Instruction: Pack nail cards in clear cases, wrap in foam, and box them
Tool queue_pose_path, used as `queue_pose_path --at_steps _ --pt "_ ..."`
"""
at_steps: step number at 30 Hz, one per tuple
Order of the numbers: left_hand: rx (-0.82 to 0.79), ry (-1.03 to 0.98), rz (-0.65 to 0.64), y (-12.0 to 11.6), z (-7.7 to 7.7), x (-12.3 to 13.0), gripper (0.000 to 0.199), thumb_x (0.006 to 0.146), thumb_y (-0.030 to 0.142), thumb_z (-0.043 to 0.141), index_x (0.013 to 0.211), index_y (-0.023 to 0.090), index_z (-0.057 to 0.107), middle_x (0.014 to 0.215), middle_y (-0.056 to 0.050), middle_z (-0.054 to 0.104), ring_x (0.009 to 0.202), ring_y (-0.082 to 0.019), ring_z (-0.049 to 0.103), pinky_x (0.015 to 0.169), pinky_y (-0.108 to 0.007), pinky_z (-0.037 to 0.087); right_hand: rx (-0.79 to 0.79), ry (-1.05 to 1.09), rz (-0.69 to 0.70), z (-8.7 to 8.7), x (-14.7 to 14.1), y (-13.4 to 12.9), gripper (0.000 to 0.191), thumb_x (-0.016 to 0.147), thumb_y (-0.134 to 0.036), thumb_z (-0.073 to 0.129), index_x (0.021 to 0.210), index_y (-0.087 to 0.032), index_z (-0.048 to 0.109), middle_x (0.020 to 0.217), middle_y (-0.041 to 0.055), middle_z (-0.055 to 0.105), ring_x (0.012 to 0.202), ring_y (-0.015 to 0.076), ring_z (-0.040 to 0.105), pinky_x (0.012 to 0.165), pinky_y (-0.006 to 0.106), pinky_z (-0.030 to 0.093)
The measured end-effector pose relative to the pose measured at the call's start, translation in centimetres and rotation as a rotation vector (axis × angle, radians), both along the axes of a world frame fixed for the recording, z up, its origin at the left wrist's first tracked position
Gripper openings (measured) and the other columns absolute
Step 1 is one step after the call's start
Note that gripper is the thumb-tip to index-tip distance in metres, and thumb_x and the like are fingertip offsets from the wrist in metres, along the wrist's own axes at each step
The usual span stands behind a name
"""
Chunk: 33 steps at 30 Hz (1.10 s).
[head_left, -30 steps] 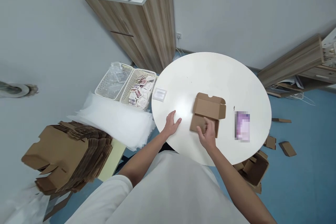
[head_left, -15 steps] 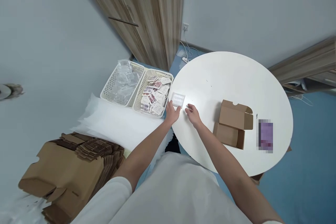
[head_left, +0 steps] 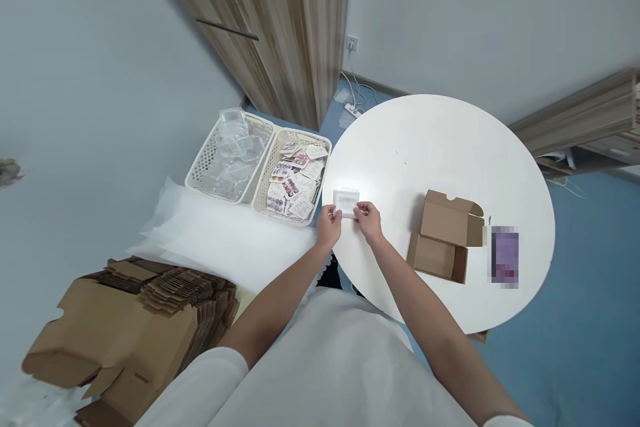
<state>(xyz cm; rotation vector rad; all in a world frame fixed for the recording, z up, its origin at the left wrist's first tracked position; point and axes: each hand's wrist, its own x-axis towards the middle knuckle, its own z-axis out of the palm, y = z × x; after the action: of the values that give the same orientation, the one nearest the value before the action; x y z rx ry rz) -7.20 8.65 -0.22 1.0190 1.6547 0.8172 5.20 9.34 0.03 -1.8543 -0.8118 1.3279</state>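
White packet (head_left: 346,201), 2 hands (head_left: 329,229) (head_left: 371,223) gripping, 2 baskets (head_left: 203,163) (head_left: 266,175)

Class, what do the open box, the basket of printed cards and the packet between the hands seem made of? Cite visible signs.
Open box: matte brown cardboard, judging by folded flaps and a notched edge.
Basket: probably moulded plastic, off-white, with regular perforations.
Packet: perhaps plastic, whitish and smooth-looking, though too small to tell.
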Motion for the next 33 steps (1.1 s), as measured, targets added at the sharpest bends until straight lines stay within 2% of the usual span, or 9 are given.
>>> queue_pose_path --at_steps 5,9,12,15,20,23,28,33 --pt "0.003 -0.015 0.016 -0.6 -0.3 -0.4 0.010 0.074 0.026 0.054 0.080 0.017 0.053 0.079 -0.004 0.059 0.073 -0.015 0.057 0.071 -0.031 0.046 -0.013 -0.006 0.019 0.3 0.7 -1.3 0.024 0.064 -0.032 0.054 0.085 -0.020 0.054 0.093 0.0046 0.055 0.075 0.0139 0.053 0.057 0.026 0.049" --pt "0.011 -0.028 0.024 -0.8 -0.4 -0.3 0.015 0.067 0.025 0.060 0.077 0.016 0.054 0.078 -0.004 0.059 0.071 -0.014 0.058 0.070 -0.030 0.046 0.005 -0.035 0.081 0.8 1.8 -2.0 0.022 0.063 -0.027 0.053 0.083 -0.020 0.053 0.090 0.0029 0.054 0.072 0.0128 0.053 0.057 0.025 0.048" --pt "0.054 -0.071 0.024 -1.2 0.4 0.1 0.023 0.065 0.026 0.062 0.084 0.016 0.054 0.078 -0.004 0.059 0.069 -0.013 0.058 0.071 -0.030 0.047 0.064 -0.076 0.148 1.8 3.0 -2.9 0.022 0.064 -0.027 0.051 0.085 -0.021 0.053 0.092 0.0010 0.055 0.066 0.0107 0.053 0.059 0.026 0.047" --pt "0.111 -0.128 -0.007 -1.8 2.0 1.2 0.032 0.065 0.028 0.063 0.093 0.016 0.052 0.079 -0.003 0.059 0.068 -0.012 0.059 0.070 -0.028 0.046 0.160 -0.101 0.162 3.7 4.6 -4.2 0.022 0.067 -0.031 0.050 0.087 -0.023 0.052 0.097 0.0009 0.056 0.065 0.0106 0.053 0.059 0.026 0.044" --pt "0.173 -0.160 -0.140 -3.2 5.4 5.2 0.039 0.067 0.032 0.061 0.101 0.018 0.049 0.085 -0.004 0.058 0.064 -0.011 0.059 0.062 -0.026 0.046 0.263 -0.179 0.115 7.3 8.8 -7.2 0.021 0.069 -0.033 0.050 0.087 -0.022 0.053 0.097 0.0023 0.058 0.066 0.0124 0.053 0.058 0.025 0.043" --pt "0.218 -0.089 -0.252 -4.7 6.6 8.5 0.035 0.069 0.031 0.059 0.101 0.019 0.050 0.082 -0.003 0.058 0.062 -0.011 0.058 0.060 -0.025 0.045 0.260 -0.228 0.110 8.4 12.5 -9.5 0.022 0.068 -0.031 0.050 0.087 -0.022 0.054 0.090 0.0024 0.060 0.063 0.0122 0.053 0.062 0.027 0.043" --pt "0.246 0.068 -0.440 -7.4 6.4 13.8 0.023 0.073 0.027 0.053 0.095 0.022 0.053 0.076 0.000 0.057 0.060 -0.012 0.056 0.059 -0.025 0.044 0.183 -0.255 0.119 8.0 18.3 -13.4 0.024 0.067 -0.027 0.050 0.089 -0.022 0.056 0.073 -0.0002 0.060 0.063 0.0139 0.055 0.060 0.027 0.042" --pt "0.241 0.223 -0.605 -9.1 5.4 17.3 0.018 0.075 0.020 0.048 0.092 0.022 0.053 0.072 0.002 0.055 0.055 -0.011 0.054 0.059 -0.024 0.043 0.149 -0.265 0.172 6.1 21.9 -15.5 0.025 0.066 -0.022 0.049 0.090 -0.022 0.055 0.084 0.0005 0.061 0.065 0.0121 0.056 0.059 0.025 0.044"
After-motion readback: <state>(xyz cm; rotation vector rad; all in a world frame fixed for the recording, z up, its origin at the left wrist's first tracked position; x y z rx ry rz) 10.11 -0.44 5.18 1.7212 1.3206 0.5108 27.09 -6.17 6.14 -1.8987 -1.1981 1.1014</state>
